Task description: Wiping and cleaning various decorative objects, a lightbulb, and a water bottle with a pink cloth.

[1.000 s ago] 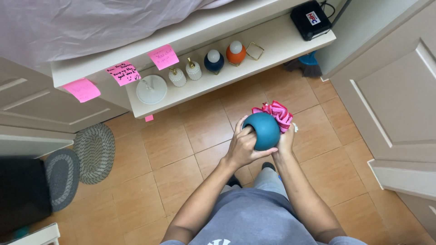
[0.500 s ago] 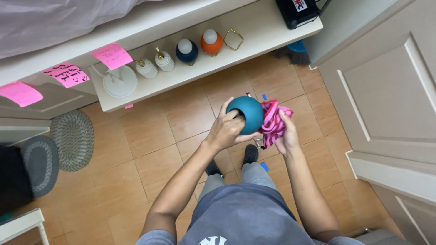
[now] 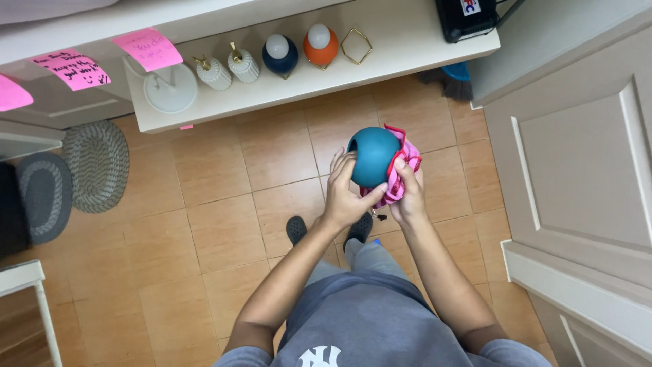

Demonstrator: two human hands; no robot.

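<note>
Orange floor tiles [image 3: 224,170] spread below you, in front of a low white shelf [image 3: 407,47] of small jars. Out from that shelf, your left hand [image 3: 346,197] cups the round teal ceramic vase [image 3: 372,155] from its near side, while your right hand [image 3: 406,194] presses a crumpled pink cloth [image 3: 402,166] against its right side.

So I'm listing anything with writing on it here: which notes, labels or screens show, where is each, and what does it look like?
Pink sticky note: on the shelf's top edge, above the white round stand, squarish, handwritten.
Second pink sticky note: same edge, further left, squarish, dark handwriting.
Third pink sticky note: far left, cut off by the frame.
Black box: right end of the shelf, with a small red, white and blue label.
No screens show.
</note>
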